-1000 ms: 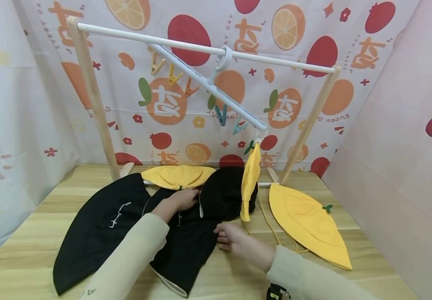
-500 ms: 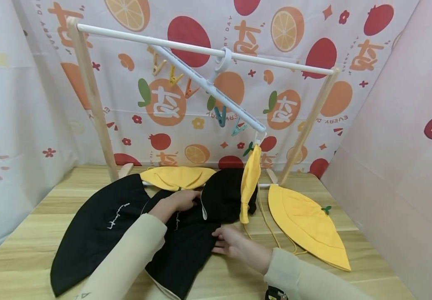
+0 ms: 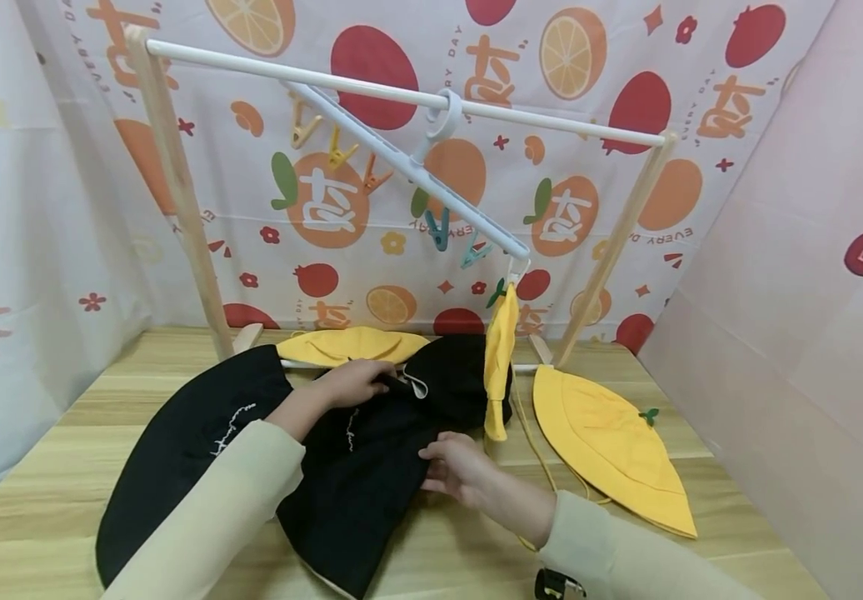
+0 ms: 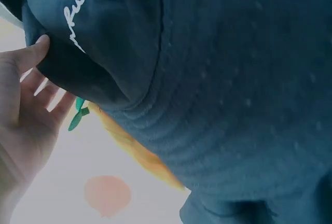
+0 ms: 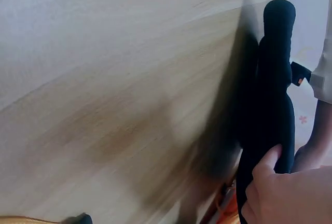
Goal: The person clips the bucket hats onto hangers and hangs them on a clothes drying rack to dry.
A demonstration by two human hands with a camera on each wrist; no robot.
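In the head view both hands hold a black bucket hat (image 3: 364,483) with white script, its crown and brim folded flat. At its upper edge my left hand (image 3: 354,385) grips the fabric; the left wrist view has the thumb (image 4: 37,50) on top and the fingers behind. My right hand (image 3: 461,471) pinches the hat's right edge, the thumb on one side in the right wrist view. A larger black hat (image 3: 184,450) with white script lies to the left. Another black hat (image 3: 454,379) lies behind, partly covered by a hanging yellow hat (image 3: 501,367).
A wooden rack with a white rod (image 3: 551,121) carries a pale blue hanger (image 3: 409,167) with several coloured clips. One yellow sprout hat (image 3: 611,450) lies at right with its cord, another yellow hat (image 3: 356,343) at the back. Patterned cloth walls enclose the wooden table (image 3: 701,567).
My left hand has moved a little left and up with the hat's upper edge. The held hat's lower end has swung left. My right hand has risen slightly with its edge.
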